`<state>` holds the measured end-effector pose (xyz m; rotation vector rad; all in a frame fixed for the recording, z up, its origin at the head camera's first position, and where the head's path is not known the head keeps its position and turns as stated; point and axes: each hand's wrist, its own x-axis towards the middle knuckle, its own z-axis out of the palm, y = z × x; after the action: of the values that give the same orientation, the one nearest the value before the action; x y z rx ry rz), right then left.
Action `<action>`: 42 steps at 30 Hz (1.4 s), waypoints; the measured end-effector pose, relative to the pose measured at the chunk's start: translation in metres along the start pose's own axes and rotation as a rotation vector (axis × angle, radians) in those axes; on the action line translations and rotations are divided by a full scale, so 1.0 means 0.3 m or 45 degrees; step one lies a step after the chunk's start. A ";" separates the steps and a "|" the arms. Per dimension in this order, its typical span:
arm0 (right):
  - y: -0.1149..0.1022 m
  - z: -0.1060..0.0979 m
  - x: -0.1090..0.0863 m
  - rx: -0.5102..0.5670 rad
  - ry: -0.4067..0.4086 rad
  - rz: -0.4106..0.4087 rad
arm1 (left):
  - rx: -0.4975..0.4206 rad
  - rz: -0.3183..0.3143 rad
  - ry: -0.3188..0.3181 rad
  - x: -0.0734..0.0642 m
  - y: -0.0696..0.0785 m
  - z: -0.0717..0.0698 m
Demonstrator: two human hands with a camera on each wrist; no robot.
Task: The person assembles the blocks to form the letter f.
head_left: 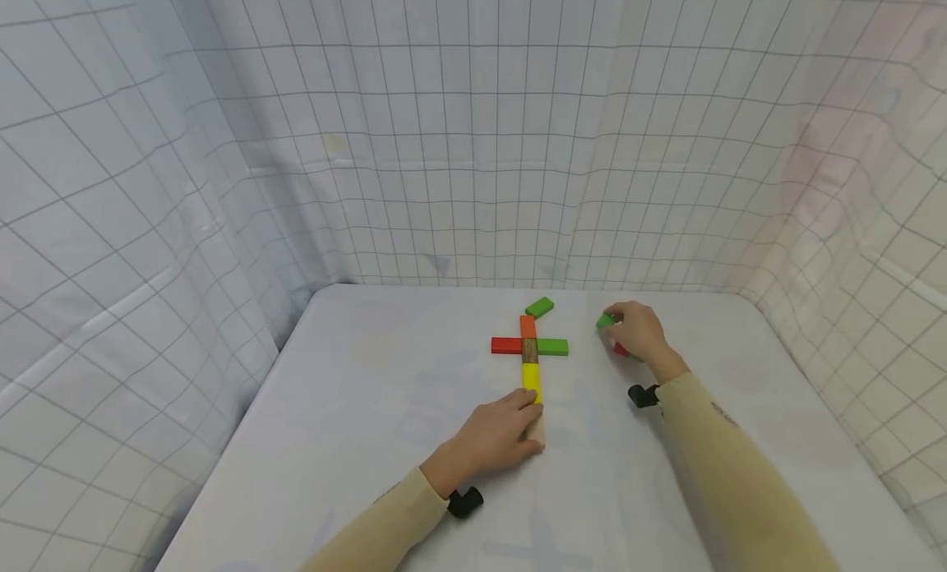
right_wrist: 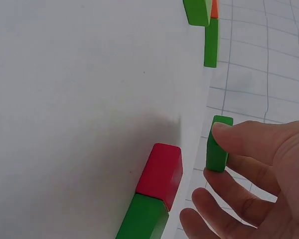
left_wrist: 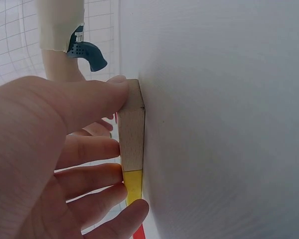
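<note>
Small coloured blocks form a cross on the white table. A brown block (head_left: 529, 351) is at its centre, with a red block (head_left: 506, 345) on the left, a green block (head_left: 552, 347) on the right and an orange block (head_left: 528, 326) above. Below come a yellow block (head_left: 531, 376) and a plain wooden block (left_wrist: 132, 139). My left hand (head_left: 497, 434) holds the wooden block, thumb at its near end and fingers along the wood and yellow. Off to the right, my right hand (head_left: 638, 332) pinches another green block (right_wrist: 219, 145) between thumb and fingers, raised off the table.
A loose green block (head_left: 540, 307) lies slantwise just beyond the orange one. Under the right hand, a pinkish-red block (right_wrist: 159, 172) and a darker green block (right_wrist: 143, 217) sit end to end on the table. Grid-patterned cloth (head_left: 473, 145) hangs around the back and sides.
</note>
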<state>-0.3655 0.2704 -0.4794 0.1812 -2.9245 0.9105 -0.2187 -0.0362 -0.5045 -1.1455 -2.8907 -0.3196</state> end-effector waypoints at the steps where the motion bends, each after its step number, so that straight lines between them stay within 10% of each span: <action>1: -0.003 -0.002 0.004 -0.006 -0.002 0.004 | 0.000 0.000 -0.001 -0.001 0.001 -0.001; 42: -0.127 0.050 0.212 -0.069 -0.076 0.008 | -0.001 -0.012 -0.028 -0.003 -0.004 0.003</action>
<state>-0.4240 0.2250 -0.4637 0.1993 -3.0020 0.8403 -0.2187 -0.0374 -0.5058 -1.1437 -2.9158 -0.3103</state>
